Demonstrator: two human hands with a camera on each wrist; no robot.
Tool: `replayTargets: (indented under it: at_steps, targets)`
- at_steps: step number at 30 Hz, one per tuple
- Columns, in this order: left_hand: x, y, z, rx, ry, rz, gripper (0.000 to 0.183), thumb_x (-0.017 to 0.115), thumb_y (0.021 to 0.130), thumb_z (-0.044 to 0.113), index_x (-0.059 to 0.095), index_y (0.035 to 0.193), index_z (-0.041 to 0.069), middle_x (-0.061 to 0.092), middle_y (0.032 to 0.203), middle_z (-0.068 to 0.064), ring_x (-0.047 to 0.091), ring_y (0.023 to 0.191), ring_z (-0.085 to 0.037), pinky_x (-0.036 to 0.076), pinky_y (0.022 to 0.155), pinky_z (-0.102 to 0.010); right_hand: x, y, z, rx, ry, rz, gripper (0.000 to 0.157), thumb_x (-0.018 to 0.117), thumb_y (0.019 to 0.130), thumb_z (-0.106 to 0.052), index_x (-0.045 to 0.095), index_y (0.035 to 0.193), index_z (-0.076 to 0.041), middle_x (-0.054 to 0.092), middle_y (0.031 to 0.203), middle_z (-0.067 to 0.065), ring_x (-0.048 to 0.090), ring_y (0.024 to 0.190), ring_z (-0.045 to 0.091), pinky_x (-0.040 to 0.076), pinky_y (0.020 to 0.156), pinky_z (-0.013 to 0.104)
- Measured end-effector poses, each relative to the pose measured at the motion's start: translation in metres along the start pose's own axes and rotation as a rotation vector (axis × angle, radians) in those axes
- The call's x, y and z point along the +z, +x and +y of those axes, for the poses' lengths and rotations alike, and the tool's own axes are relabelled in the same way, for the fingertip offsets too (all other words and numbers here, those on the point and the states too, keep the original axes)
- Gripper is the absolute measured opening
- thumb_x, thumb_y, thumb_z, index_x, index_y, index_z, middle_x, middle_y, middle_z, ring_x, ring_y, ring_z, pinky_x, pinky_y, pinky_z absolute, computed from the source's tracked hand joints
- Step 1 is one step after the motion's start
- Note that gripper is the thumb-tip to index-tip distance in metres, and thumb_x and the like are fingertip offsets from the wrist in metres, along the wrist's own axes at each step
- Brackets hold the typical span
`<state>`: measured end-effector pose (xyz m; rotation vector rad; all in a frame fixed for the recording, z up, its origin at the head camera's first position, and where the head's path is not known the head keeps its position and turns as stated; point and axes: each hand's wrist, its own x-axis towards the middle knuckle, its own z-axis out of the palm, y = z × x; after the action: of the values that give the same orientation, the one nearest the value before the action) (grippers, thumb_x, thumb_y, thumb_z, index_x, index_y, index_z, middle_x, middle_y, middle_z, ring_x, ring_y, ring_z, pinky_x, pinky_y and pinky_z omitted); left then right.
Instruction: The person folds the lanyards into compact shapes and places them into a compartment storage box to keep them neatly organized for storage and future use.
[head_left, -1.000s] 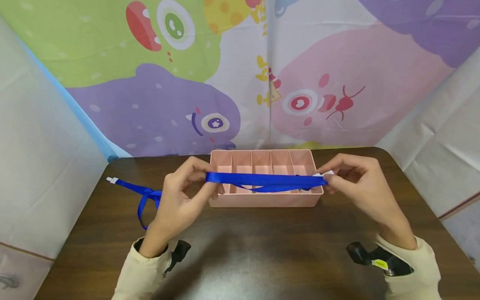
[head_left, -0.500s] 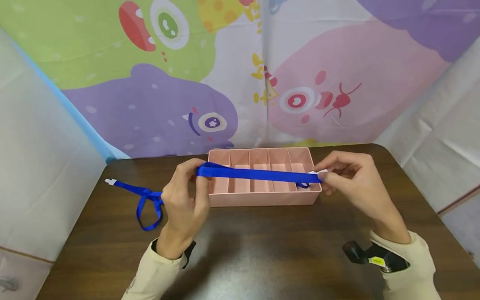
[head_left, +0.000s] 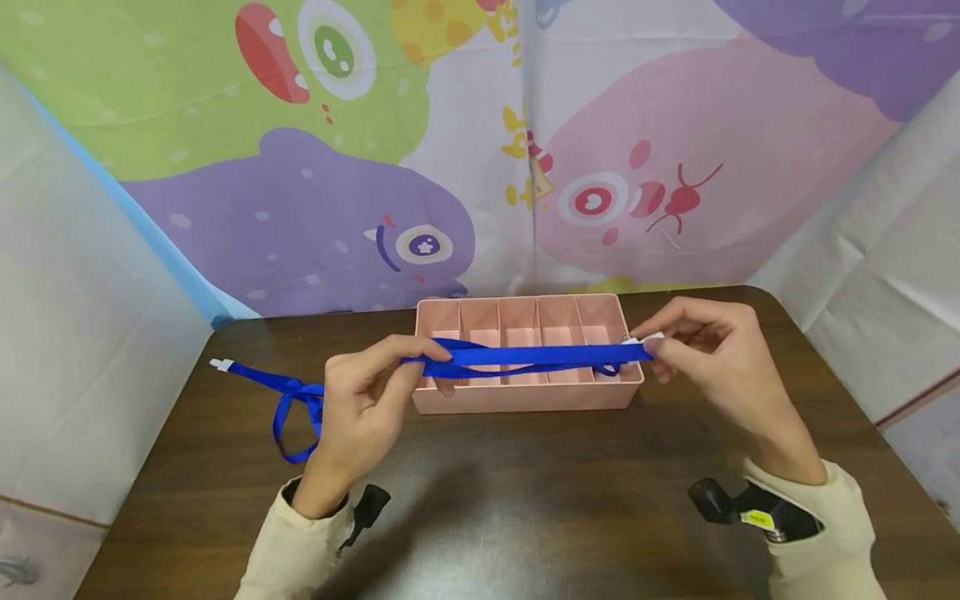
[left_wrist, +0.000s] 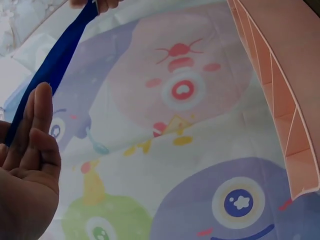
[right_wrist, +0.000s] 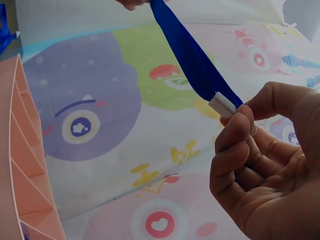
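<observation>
A blue lanyard stretches sideways between both hands, in several layers, in front of and above a pink divided box. My left hand pinches its left end between thumb and fingers. At the other end my right hand pinches the lanyard beside its white clip, which shows clearly in the right wrist view. In the left wrist view the blue band runs up from the left fingers toward the other hand. Some blue material shows inside the box's rightmost compartment.
Left of the left hand, a second blue lanyard with a white clip lies looped on the dark wooden table. A cartoon-printed cloth hangs behind the table, with pale sheets at both sides.
The left hand went up and slightly left, then came back down, and its fingers now lie further over the lanyard's end. The right hand keeps its pinch with little movement.
</observation>
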<state>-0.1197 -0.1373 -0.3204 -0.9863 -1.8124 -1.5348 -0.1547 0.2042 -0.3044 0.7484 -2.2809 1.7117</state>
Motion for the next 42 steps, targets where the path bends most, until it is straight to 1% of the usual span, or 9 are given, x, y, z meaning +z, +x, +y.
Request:
replayTargets:
  at_steps: [3,5,9,13,17,21,26,33,42]
  targets:
    - [-0.001,0.000,0.001,0.031,-0.037,-0.015,0.023,0.049,0.089,-0.014,0.068,0.101,-0.005,0.071,0.078,-0.016,0.060,0.055,-0.009,0.023,0.040,-0.014,0.000,0.000,0.001,-0.007,0.006,0.004,0.014,0.063,0.087,0.012,0.072,0.092,0.004,0.067,0.068,0.008,0.060,0.051,0.017,0.053,0.050,0.026]
    - [-0.002,0.000,0.002,0.042,-0.029,-0.028,0.023,0.050,0.089,-0.013,0.067,0.101,-0.005,0.072,0.080,-0.017,0.068,0.065,-0.016,0.029,0.042,-0.015,0.000,-0.001,0.002,-0.016,0.020,0.009,0.014,0.063,0.086,0.012,0.072,0.092,0.004,0.068,0.068,0.008,0.060,0.051,0.017,0.053,0.050,0.025]
    - [-0.004,0.000,0.006,0.051,0.056,-0.036,0.024,0.052,0.090,-0.009,0.065,0.110,-0.006,0.072,0.080,-0.013,0.071,0.072,-0.019,0.044,0.053,-0.020,-0.002,-0.001,0.005,-0.042,0.066,0.012,0.016,0.061,0.085,0.015,0.072,0.092,0.005,0.069,0.070,0.009,0.061,0.051,0.016,0.053,0.050,0.024]
    - [-0.005,0.000,0.011,0.034,0.099,-0.055,0.029,0.053,0.090,-0.008,0.062,0.118,-0.005,0.072,0.079,-0.009,0.069,0.072,-0.016,0.044,0.056,-0.020,-0.003,-0.001,0.007,-0.058,0.108,0.010,0.018,0.060,0.084,0.018,0.072,0.093,0.007,0.069,0.071,0.008,0.061,0.052,0.016,0.054,0.051,0.023]
    - [-0.006,0.002,0.013,0.015,0.001,-0.098,0.025,0.052,0.090,-0.013,0.065,0.110,-0.004,0.071,0.080,-0.010,0.068,0.072,-0.016,0.051,0.061,-0.022,-0.004,-0.001,0.007,-0.061,0.114,0.010,0.019,0.059,0.084,0.018,0.072,0.093,0.007,0.069,0.071,0.010,0.062,0.053,0.016,0.054,0.052,0.023]
    - [-0.008,0.002,0.013,-0.002,-0.113,-0.103,0.020,0.053,0.087,-0.018,0.064,0.100,-0.007,0.071,0.080,-0.015,0.069,0.072,-0.021,0.056,0.065,-0.027,-0.005,-0.001,0.006,-0.065,0.119,0.011,0.018,0.059,0.084,0.018,0.071,0.092,0.007,0.070,0.071,0.009,0.062,0.052,0.015,0.054,0.052,0.023]
    - [-0.012,0.000,0.013,-0.033,-0.146,-0.111,0.013,0.058,0.087,-0.014,0.063,0.096,-0.006,0.067,0.080,-0.014,0.064,0.069,-0.021,0.054,0.061,-0.026,-0.004,-0.001,0.006,-0.064,0.148,0.006,0.018,0.059,0.084,0.019,0.071,0.092,0.008,0.069,0.071,0.009,0.061,0.052,0.015,0.053,0.051,0.023]
    - [-0.016,0.000,0.016,-0.022,-0.078,-0.124,0.004,0.065,0.092,0.002,0.064,0.094,-0.001,0.065,0.088,-0.010,0.056,0.073,-0.015,0.045,0.059,-0.025,-0.003,0.001,0.006,-0.067,0.133,0.006,0.018,0.060,0.084,0.019,0.072,0.092,0.007,0.069,0.069,0.008,0.061,0.052,0.015,0.053,0.051,0.023]
    - [-0.007,0.000,0.019,0.007,0.077,-0.033,0.007,0.069,0.091,0.000,0.068,0.086,0.005,0.060,0.070,0.000,0.047,0.056,-0.006,0.034,0.046,-0.018,-0.003,0.002,0.008,-0.076,0.121,0.016,0.017,0.061,0.083,0.019,0.072,0.092,0.007,0.069,0.070,0.010,0.061,0.051,0.016,0.053,0.051,0.022]
